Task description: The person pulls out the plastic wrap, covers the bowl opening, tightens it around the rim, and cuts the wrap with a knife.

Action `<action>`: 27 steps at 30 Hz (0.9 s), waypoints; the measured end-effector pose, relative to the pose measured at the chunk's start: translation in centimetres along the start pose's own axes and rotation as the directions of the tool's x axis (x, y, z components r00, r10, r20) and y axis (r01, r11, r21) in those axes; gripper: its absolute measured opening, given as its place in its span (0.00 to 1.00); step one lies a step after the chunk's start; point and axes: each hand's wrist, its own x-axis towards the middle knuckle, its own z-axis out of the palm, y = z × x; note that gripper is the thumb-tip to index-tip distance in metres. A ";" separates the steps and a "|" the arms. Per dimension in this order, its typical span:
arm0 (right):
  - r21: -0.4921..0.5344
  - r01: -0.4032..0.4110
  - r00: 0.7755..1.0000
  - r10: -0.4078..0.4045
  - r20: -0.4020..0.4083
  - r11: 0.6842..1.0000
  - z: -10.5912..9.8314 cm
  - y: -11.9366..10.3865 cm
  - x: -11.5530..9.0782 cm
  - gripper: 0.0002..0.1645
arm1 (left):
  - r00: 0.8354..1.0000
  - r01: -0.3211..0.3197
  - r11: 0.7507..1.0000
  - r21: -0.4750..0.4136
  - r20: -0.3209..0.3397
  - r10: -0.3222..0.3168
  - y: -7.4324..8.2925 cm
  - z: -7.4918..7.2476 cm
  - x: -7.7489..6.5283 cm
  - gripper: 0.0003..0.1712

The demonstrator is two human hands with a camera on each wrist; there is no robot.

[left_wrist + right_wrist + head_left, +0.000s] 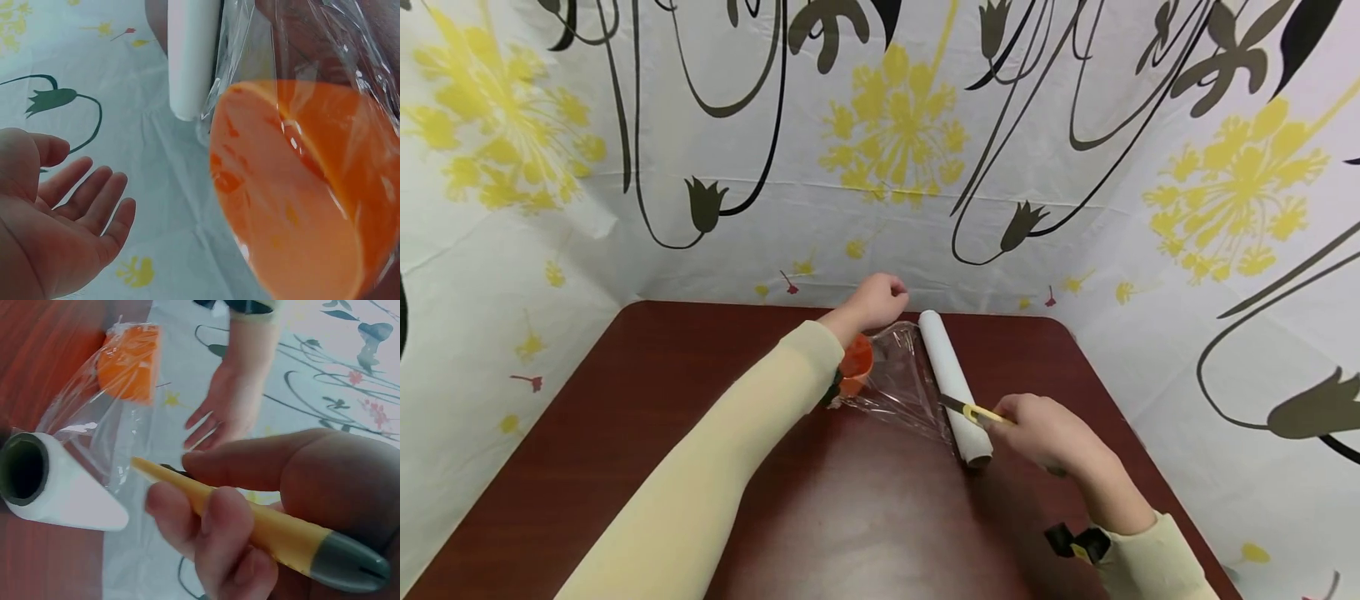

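My left hand [877,302] is beyond an orange cup [855,365], near the table's far edge. In the left wrist view its fingers [94,197] are loosely bent and hold nothing. Clear plastic film [901,379] covers the cup's mouth and stretches right to a white roll of cling film [951,375]. My right hand [1051,435] grips a yellow utility knife [262,528] with a dark end, thumb on one side and fingers curled on the other. The knife's dark blade [952,403] overlaps the roll, its tip at the film beside it. My left forearm partly hides the cup.
The dark red-brown table [865,517] has rounded far corners. A white cloth [895,233] with yellow flowers and dark stems hangs behind and on both sides. A black strap device [1077,543] sits on my right wrist.
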 end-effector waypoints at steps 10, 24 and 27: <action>0.140 0.017 0.998 -0.008 -0.065 0.990 1.5 1.1 2.1 0.18 | 0.999 0.007 0.998 -0.062 -0.034 -0.009 -0.4 -2.3 -2.6 0.23; 0.461 -0.017 0.988 0.085 -0.127 0.887 4.1 1.7 5.4 0.32 | 0.997 0.017 0.994 -0.104 -0.072 -0.025 -2.0 -3.8 -4.8 0.21; 0.492 -0.045 0.979 0.138 -0.154 0.869 4.2 1.9 6.2 0.42 | 0.996 0.015 0.992 -0.123 -0.086 -0.026 -2.4 -3.9 -5.3 0.21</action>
